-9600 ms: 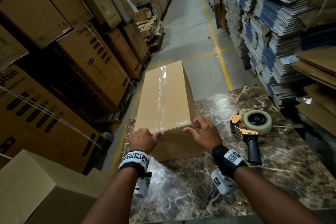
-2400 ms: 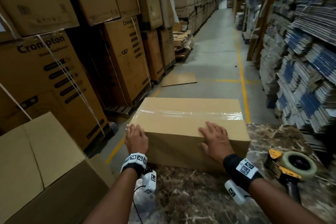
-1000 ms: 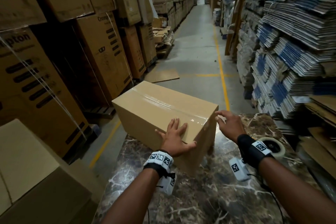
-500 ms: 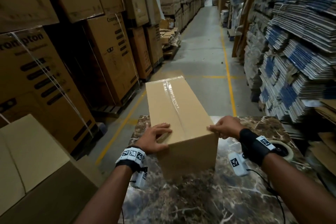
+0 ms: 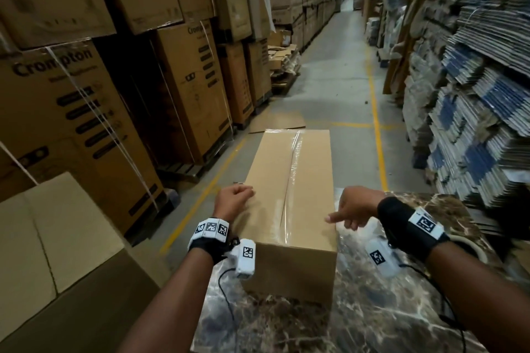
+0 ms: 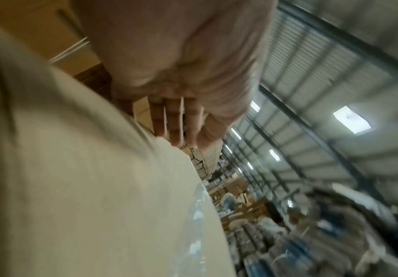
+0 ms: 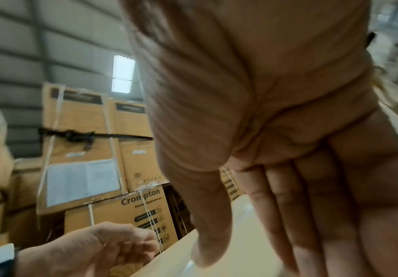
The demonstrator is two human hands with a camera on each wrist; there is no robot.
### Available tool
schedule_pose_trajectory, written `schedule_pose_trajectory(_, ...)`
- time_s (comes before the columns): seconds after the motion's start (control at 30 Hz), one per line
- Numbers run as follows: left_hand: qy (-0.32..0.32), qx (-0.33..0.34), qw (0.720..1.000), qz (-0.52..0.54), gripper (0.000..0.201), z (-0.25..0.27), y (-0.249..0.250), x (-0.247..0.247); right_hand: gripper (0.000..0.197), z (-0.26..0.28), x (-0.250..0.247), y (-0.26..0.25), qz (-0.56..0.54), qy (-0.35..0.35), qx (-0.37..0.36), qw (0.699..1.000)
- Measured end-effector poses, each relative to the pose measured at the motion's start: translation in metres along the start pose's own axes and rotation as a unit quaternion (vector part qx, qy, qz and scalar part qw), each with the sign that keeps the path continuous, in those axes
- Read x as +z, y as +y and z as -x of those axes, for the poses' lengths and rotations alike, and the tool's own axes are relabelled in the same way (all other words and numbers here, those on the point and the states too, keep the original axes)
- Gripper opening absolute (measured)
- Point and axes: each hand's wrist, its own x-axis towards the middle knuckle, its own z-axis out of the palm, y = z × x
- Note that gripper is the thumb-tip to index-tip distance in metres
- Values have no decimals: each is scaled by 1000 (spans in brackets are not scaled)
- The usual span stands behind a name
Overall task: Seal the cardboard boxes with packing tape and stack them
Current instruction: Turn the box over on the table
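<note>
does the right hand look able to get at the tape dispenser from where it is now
Probably yes, though only a sliver of the tape dispenser shows on the marble table, just behind the right wrist. The right hand holds nothing and nothing visibly lies between them; it need only draw back from the box.

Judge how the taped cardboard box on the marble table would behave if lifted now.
The box looks rigid: flaps taped flat. Probably awkward for one hand, being long. Its far end seems to overhang the table, so it might tip if pushed forward.

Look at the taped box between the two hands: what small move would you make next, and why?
Probably close both hands on the box's sides to lift it. The tape already covers the top seam, and the left hand and right hand sit at its near edges, neither gripping.
</note>
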Motion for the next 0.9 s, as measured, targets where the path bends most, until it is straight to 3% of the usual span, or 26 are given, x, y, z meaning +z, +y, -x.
schedule_pose_trajectory(0.1, 82, -66, 993, 51, 9, -15, -12, 0, 62, -26, -35, -15, 132, 119, -56, 982)
schedule_pose_trajectory(0.2, 108, -137, 984, 36, 18, -26, -21, -2, 61, -63, -66, -40, 93, 108, -111, 984)
schedule_pose_trajectory(0.4, -43, -293, 952, 83, 32, -22, -15, -4, 76, -135, -81, -76, -124, 9, -57, 991)
schedule_pose_trajectory(0.53, -92, -319, 929, 162, 36, -24, -22, -5, 78, -176, -87, -82, -182, -9, -11, 983)
schedule_pose_trajectory(0.63, -89, -314, 926, 190, 43, -29, -30, -4, 74, -191, -91, -91, -114, 15, -3, 993)
schedule_pose_trajectory(0.73, -75, -313, 924, 207, 36, -28, -32, -2, 66, -200, -83, -98, -90, -7, -1, 996)
schedule_pose_trajectory(0.9, -73, -305, 926, 209, 37, -31, -37, -1, 69, -213, -68, -94, 18, 29, -9, 999)
